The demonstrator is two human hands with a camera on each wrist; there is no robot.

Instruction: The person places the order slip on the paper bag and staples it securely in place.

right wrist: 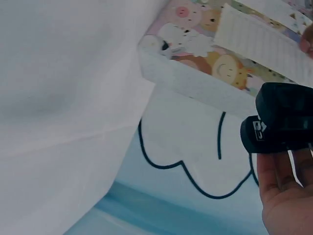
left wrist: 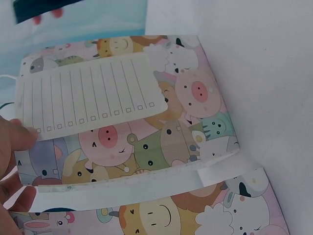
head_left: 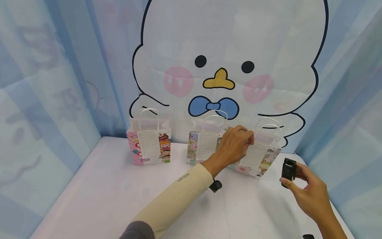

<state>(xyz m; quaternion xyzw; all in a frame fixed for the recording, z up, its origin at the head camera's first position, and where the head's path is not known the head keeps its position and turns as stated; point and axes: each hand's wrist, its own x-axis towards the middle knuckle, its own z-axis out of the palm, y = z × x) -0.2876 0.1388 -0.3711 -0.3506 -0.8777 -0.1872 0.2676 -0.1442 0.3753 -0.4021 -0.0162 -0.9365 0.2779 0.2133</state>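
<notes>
My left hand (head_left: 234, 146) pinches the top edge of the rightmost paper bag (head_left: 272, 156), which is printed with cartoon animals and tilted. In the left wrist view, the thumb (left wrist: 19, 134) presses on the corner of a lined paper slip (left wrist: 93, 95) lying against the bag's front; the fingers behind are partly hidden. To the right of that bag, my right hand (head_left: 311, 194) holds a small black stapler (head_left: 288, 171) upright between thumb and fingers. The stapler (right wrist: 283, 117) is apart from the bag (right wrist: 195, 29) in the right wrist view.
A middle animal-print bag (head_left: 192, 146) stands partly behind my left forearm. Farther left is a pink bag (head_left: 134, 149). Both carry lined slips and white handles. The white table (head_left: 104, 192) is bounded by blue printed curtains (head_left: 44, 99) at the back and sides.
</notes>
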